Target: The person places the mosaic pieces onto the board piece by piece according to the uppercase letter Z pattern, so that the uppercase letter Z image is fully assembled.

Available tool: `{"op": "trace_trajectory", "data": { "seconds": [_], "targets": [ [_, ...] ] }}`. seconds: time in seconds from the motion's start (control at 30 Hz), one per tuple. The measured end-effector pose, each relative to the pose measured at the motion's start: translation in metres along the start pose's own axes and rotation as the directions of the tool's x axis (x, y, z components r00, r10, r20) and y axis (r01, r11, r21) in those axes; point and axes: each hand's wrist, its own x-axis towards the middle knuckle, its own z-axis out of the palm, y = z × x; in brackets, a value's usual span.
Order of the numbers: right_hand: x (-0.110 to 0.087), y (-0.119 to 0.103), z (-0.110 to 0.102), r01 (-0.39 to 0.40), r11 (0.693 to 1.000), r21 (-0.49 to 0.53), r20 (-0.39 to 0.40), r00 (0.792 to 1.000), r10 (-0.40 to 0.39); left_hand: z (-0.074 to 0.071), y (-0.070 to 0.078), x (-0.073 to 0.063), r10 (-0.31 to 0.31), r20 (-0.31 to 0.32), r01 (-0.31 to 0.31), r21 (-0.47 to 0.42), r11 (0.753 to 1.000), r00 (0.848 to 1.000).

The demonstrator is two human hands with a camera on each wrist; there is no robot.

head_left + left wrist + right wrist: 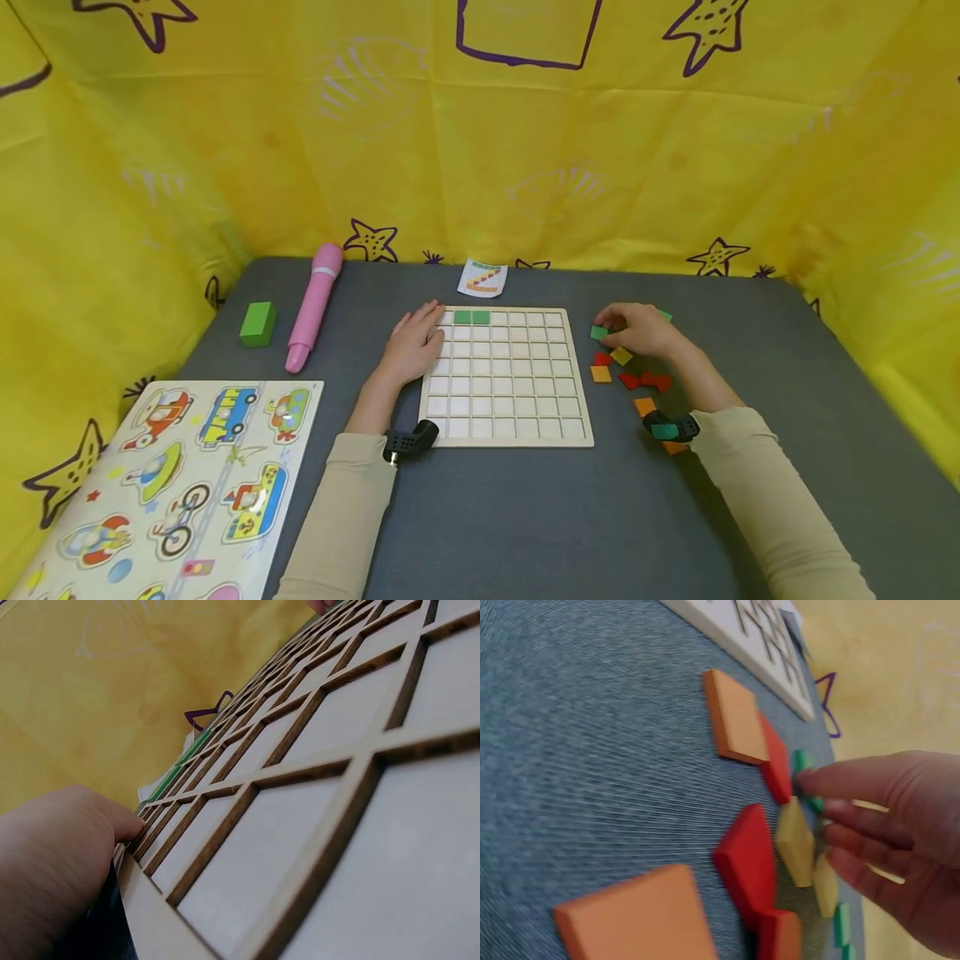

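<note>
A pale wooden grid board (504,444) with white squares lies flat in the middle of the table. Two green tiles (472,317) sit side by side in its top row. My left hand (411,346) rests along the board's upper left edge, fingers extended; the left wrist view has the thumb (127,823) at the rim. Right of the board, my right hand (639,329) pinches a green tile (598,332) between thumb and fingers, close over the table. Near it lie red (602,358), yellow (621,356) and orange tiles (601,374).
Behind the board is a small pattern card (483,278). To the left are a pink microphone-shaped toy (313,308), a green block (258,323) and a vehicle puzzle board (202,475). A yellow patterned cloth (480,167) rises behind the table.
</note>
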Motion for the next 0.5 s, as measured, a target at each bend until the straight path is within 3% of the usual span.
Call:
{"op": "trace_trajectory", "data": {
  "seconds": [0.13,0.33,0.5],
  "targets": [
    [0.002,0.002,0.006,-0.021,1.000,0.010,-0.069,0.997,0.021,0.000,0.002,0.000,0.002,-0.001,-0.002,-0.003,1.000,1.000],
    [0.004,0.004,0.009,-0.018,1.000,-0.003,-0.103,0.995,0.018,-0.001,0.003,-0.001,-0.004,-0.004,0.004,0.009,1.000,1.000],
    [0.009,-0.004,0.014,-0.027,0.998,0.064,-0.144,0.989,0.036,-0.001,0.002,-0.002,-0.001,-0.006,0.001,0.014,1.000,1.000]
  ]
}}
